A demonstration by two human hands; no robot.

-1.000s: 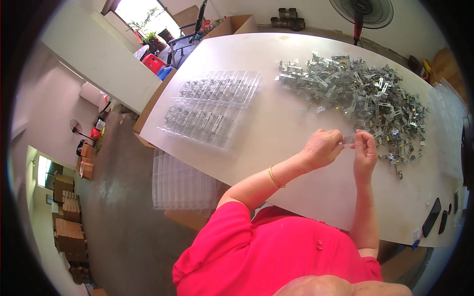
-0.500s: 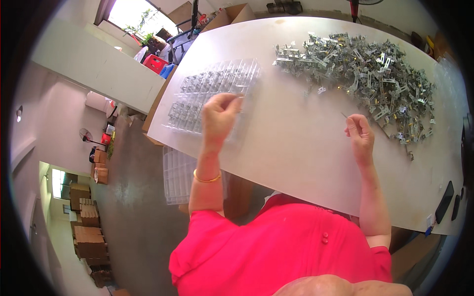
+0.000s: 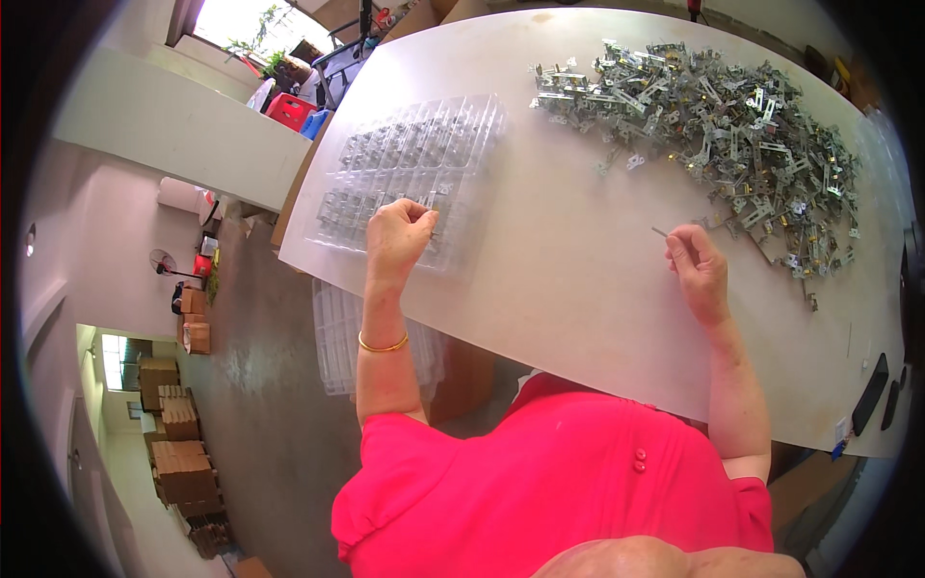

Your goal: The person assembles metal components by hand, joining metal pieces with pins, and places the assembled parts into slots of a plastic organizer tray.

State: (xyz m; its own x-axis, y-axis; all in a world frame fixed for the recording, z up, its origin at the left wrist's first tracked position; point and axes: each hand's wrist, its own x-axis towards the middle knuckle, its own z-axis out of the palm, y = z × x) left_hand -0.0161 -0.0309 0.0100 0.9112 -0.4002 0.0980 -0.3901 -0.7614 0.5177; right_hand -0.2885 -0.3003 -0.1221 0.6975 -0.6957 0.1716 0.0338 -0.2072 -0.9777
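1. The white tabletop (image 3: 578, 289) carries everything I see. A clear plastic tray (image 3: 462, 135) lies at its left end and a heap of metal parts (image 3: 732, 125) sprawls across the far right.
2. The tray's long axis runs away from the person, tilted slightly rightward. Its pockets already hold small metal pieces, though I cannot count them.
3. The left hand (image 3: 395, 236) sits over the tray's near edge, fingers curled shut. They pinch what I take for a small part above a near pocket; the part itself is too small to make out.
4. The right hand (image 3: 699, 270) rests on bare tabletop, just short of the heap's near fringe. It is plainly the nearer hand to the heap.
5. A thin metal pin (image 3: 659, 231) pokes leftward from the right hand's closed fingers, pointing toward the tray.
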